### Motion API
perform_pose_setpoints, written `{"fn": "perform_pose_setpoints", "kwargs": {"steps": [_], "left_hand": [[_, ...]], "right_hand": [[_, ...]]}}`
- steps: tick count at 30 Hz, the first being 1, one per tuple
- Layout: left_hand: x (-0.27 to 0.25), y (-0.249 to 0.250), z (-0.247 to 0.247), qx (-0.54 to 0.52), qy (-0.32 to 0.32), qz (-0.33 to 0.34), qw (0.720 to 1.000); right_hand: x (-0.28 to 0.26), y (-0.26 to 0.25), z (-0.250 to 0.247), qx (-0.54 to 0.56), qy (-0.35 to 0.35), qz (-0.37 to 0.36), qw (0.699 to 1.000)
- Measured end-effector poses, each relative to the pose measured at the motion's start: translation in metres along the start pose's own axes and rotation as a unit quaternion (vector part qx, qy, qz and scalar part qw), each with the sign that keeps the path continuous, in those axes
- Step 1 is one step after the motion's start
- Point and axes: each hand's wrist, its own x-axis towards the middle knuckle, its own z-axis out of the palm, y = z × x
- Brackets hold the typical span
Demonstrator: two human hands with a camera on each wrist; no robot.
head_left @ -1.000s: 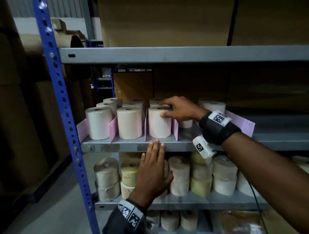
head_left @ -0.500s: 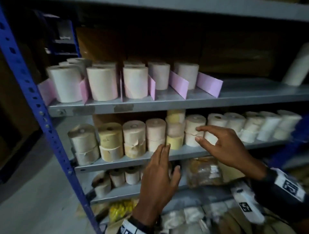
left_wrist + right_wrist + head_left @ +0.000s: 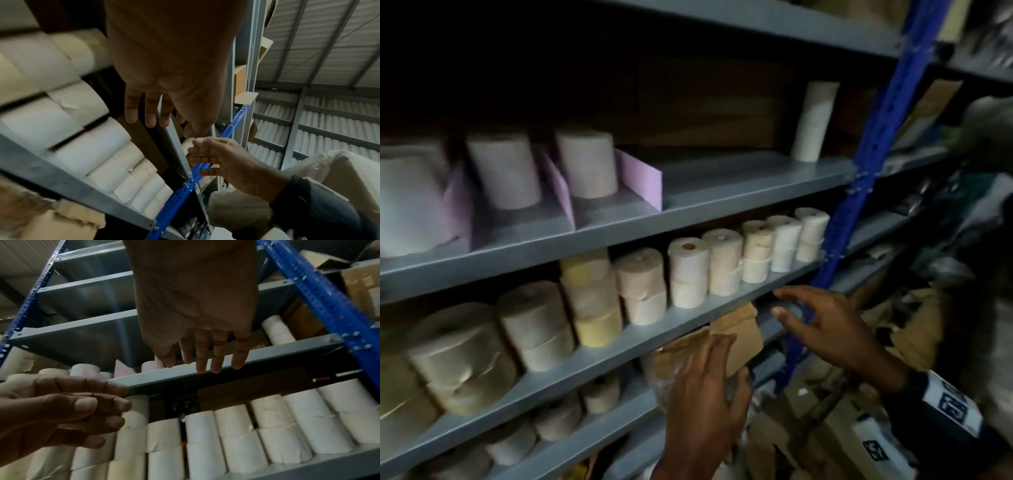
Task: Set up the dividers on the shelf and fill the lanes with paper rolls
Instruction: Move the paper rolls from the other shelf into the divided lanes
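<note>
Both hands lowered off divider shelf [image 3: 722, 192]. Right hand [image 3: 822, 329] nearer stocked paper rolls [image 3: 688, 277], up-left, upright; left hand [image 3: 705, 394] below. Both released, holding nothing.

Head cam faces shelves [image 3: 722, 192]; wrist cams underneath, prob. close.

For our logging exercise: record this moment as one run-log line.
left hand: open, empty | right hand: open, empty | dividers: upright on shelf | paper rolls: in lanes

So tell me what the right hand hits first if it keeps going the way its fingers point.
Probably the stacked rolls on the middle shelf; the right hand is empty, though depth is unclear.
</note>
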Motion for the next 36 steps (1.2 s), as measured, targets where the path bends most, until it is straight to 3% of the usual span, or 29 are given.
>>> {"fn": "perform_pose_setpoints", "kwargs": {"steps": [6,15,26,36], "left_hand": [[0.102,0.041,0.044,0.029,0.008,0.052,0.998],[0.278,0.111,0.057,0.074,0.023,0.139,0.987],[0.501,0.129,0.05,0.15,-0.067,0.119,0.979],[0.67,0.081,0.096,0.02,-0.136,0.122,0.983]], "right_hand": [[0.067,0.081,-0.05,-0.009,0.06,0.03,0.998],[0.182,0.136,-0.127,0.035,0.189,0.044,0.98],[0.307,0.182,-0.178,-0.024,0.18,0.048,0.982],[0.458,0.24,-0.206,-0.103,0.089,0.069,0.988]]}}
